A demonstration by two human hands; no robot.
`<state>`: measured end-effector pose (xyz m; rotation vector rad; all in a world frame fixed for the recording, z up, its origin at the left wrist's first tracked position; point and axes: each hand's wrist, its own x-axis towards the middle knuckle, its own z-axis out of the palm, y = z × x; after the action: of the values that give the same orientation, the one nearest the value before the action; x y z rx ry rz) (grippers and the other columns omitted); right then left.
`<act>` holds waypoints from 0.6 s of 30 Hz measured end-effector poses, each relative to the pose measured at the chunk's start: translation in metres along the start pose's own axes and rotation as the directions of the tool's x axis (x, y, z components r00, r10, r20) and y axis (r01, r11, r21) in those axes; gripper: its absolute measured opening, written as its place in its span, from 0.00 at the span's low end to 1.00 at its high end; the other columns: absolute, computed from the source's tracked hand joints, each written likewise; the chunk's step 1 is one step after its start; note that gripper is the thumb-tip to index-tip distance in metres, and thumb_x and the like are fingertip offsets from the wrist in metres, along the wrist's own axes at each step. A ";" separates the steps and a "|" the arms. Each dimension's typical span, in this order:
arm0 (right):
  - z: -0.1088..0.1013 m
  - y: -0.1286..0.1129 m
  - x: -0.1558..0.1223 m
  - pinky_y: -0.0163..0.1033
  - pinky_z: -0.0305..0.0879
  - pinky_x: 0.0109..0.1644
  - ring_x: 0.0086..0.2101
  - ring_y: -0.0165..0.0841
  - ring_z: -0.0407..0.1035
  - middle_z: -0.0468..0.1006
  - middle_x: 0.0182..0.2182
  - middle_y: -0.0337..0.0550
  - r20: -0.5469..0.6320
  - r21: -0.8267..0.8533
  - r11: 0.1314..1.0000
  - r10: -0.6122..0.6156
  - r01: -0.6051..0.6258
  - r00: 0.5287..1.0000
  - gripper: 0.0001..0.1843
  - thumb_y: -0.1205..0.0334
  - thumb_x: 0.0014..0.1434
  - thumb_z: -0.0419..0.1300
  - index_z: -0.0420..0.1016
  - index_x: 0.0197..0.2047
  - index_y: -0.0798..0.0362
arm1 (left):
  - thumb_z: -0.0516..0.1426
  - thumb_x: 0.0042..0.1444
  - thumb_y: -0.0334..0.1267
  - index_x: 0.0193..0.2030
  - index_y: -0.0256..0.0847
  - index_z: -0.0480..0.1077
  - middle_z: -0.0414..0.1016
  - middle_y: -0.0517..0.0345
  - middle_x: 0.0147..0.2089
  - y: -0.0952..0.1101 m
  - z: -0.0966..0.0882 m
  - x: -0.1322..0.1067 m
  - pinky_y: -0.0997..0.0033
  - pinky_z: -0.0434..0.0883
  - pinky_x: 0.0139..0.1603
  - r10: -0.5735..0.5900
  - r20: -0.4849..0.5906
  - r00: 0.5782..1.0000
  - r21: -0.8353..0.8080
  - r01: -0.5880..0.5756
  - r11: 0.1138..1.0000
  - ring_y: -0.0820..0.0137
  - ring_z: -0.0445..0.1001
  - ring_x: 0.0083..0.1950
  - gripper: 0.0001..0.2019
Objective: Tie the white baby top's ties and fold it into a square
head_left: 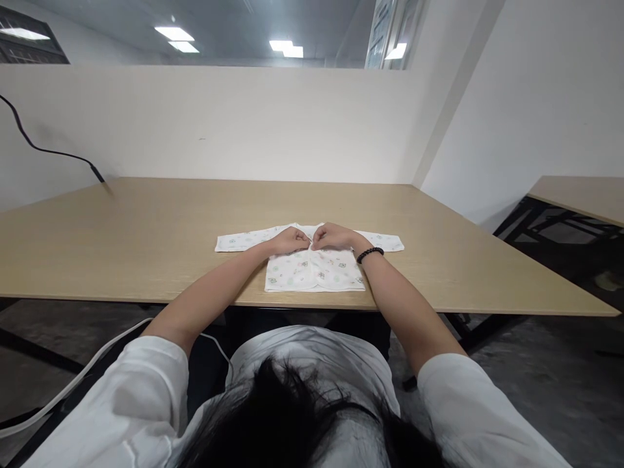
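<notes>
A small white baby jacket [314, 272] with a sparse green and pink print lies face up on the table, its two sleeves spread out to the sides and its lower hem near the table's front edge. My left hand [291, 240] and my right hand [335, 236] meet at the middle of its front, fingers pinched on the cloth along the front opening. The cloth is slightly raised between them. Whether a fastener lies between the fingertips is too small to make out. A black bead bracelet [370, 254] circles my right wrist.
The wooden table [160, 227] reaches back to a white wall with a window [234, 32] above. A black cable [58, 153] comes down to the table's far left. A second table [585, 195] stands at right. A white cable [73, 383] runs at lower left.
</notes>
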<state>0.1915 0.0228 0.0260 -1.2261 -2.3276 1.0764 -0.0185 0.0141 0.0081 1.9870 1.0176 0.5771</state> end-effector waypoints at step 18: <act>0.001 0.000 0.000 0.35 0.52 0.29 0.25 0.29 0.57 0.68 0.22 0.34 0.111 -0.051 0.998 -0.038 0.044 0.993 0.11 0.53 0.49 0.64 0.75 0.28 0.52 | 0.60 0.48 0.38 0.17 0.40 0.65 0.58 0.65 0.15 0.001 0.001 0.000 0.74 0.47 0.19 -0.031 0.009 0.999 -0.029 0.031 0.999 0.79 0.51 0.17 0.13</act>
<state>0.1912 0.0224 0.0256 -1.1598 -2.4674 1.1005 -0.0178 0.0134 0.0086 1.9437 1.0270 0.5627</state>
